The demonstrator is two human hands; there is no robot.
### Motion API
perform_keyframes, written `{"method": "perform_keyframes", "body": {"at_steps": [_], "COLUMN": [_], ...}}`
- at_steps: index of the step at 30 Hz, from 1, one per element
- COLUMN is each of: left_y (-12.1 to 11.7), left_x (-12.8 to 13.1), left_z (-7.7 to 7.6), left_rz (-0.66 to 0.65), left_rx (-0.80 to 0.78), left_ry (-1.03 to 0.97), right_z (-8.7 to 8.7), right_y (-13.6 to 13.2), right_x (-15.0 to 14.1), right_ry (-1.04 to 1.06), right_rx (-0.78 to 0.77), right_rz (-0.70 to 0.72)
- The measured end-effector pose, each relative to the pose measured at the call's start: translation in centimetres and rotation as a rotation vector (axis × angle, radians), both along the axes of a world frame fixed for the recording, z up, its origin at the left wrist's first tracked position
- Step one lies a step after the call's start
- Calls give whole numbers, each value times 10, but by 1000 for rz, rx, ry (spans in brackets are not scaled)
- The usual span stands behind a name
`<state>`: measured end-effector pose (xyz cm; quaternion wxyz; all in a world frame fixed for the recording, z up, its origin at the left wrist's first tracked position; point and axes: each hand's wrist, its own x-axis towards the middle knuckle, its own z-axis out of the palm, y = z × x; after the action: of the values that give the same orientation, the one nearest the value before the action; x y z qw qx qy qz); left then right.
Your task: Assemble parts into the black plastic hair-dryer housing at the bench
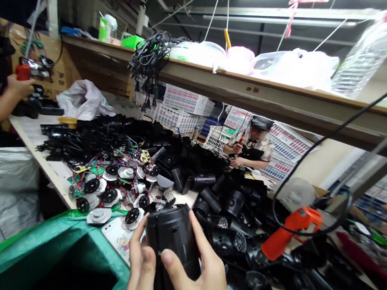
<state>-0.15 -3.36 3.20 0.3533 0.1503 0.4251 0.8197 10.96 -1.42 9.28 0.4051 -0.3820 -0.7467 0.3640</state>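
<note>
Both my hands hold one black plastic cylindrical housing [173, 234] low in the middle of the view, above the table's near edge. My left hand [141, 276] grips its left side with the thumb up along the shell. Fingers of my right hand [202, 286] wrap over its right side and front. Just behind it lie several small motor assemblies [110, 190] with white and black discs and red, green and black wires. More black housings [228, 201] are piled to the right.
An orange electric screwdriver [290, 232] hangs on a black cable at the right. A green sack [56, 261] gapes below the table edge. A person sits at the left holding a red tool [23, 71]; another works behind the shelf [262, 97].
</note>
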Motion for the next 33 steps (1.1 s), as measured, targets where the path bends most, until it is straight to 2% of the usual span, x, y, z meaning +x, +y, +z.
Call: {"method": "perform_keyframes", "body": {"at_steps": [6,12,15,17,20,25,33], "left_y": [-13,-20,-26,-28,-27,-24,-31], "left_x": [16,23,30,32,33,35,33], "left_z": [10,20,27,30,28,23,32], "left_rz": [20,-11,-60,-75,-77,-57,-100], "left_rx": [-25,3,5,-16,-32,-23,-70], "left_ry": [36,18,-54,-77,-63,-73,-101], "right_z": [-8,-7,-5,-6,-7,-2,-7], "right_y": [1,-7,-10,-9,-6,-10,-14], "right_x": [4,3,0,-1,2,6,-1], "right_ry": [-35,10,83,73,30,101,117], "right_rx": [87,135,96,56,24,0,-43], "right_rz": [34,-41,-112,-94,-57,-159,-131]}}
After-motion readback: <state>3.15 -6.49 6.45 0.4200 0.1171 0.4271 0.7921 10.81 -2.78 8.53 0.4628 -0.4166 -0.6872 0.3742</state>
